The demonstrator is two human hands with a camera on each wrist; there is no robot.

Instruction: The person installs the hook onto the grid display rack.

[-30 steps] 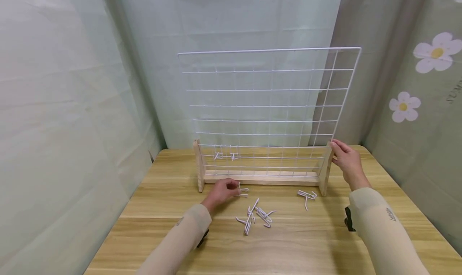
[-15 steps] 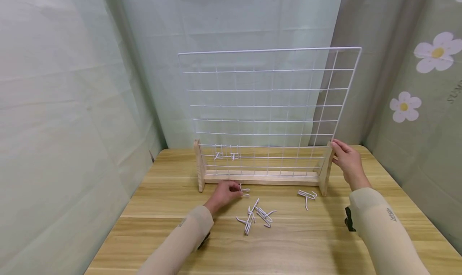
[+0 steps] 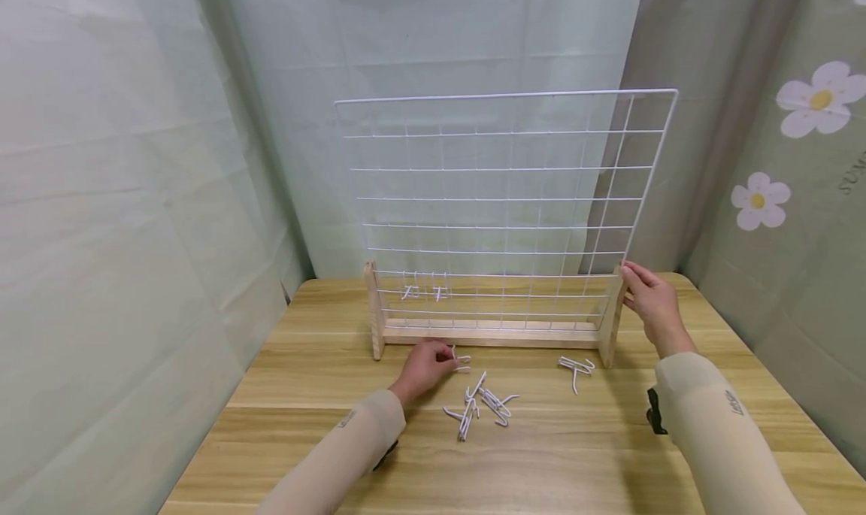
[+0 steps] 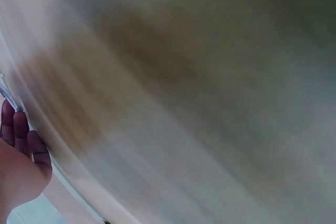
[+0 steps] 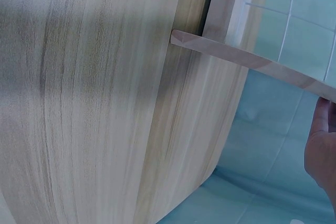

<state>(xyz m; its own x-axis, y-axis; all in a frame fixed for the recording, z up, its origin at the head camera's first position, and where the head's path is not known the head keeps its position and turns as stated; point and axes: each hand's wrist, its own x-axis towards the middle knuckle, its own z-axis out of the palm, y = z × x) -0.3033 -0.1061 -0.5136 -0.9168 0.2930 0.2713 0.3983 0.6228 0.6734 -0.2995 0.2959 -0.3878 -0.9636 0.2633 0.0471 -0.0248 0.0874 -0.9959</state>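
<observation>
Head view shows a white wire hook (image 3: 463, 360) just in front of the rack (image 3: 501, 336), left of that rack's middle, its two prongs pointing rightward. The left hand (image 3: 426, 366) pinches this hook, its grip closed on one end between thumb and fingers, low over the tabletop (image 3: 561, 462). In the left wrist view, only part of that hand shows at the edge, with a bit of wire at the fingertips; much of the rest is blurred. The right hand (image 3: 655, 304) has its grip on the upper end of the rack's right post (image 3: 610, 323), a flat wooden upright.

The rack's white wire grid (image 3: 501, 198) stands between two wooden posts, leaning back slightly. Two more hooks, a left hung hook (image 3: 410, 291) and a right hung hook (image 3: 440, 291), sit side by side on the rack's lower left part. Nearer the person than the rack, a cluster of loose hooks (image 3: 496, 407) lies tangled; a lone hook (image 3: 575, 366) lies in front of the rack, close to its right post. Pale cloth (image 3: 440, 41) hangs behind the rack, and white flowers (image 3: 759, 200) decorate the cloth to its right.
</observation>
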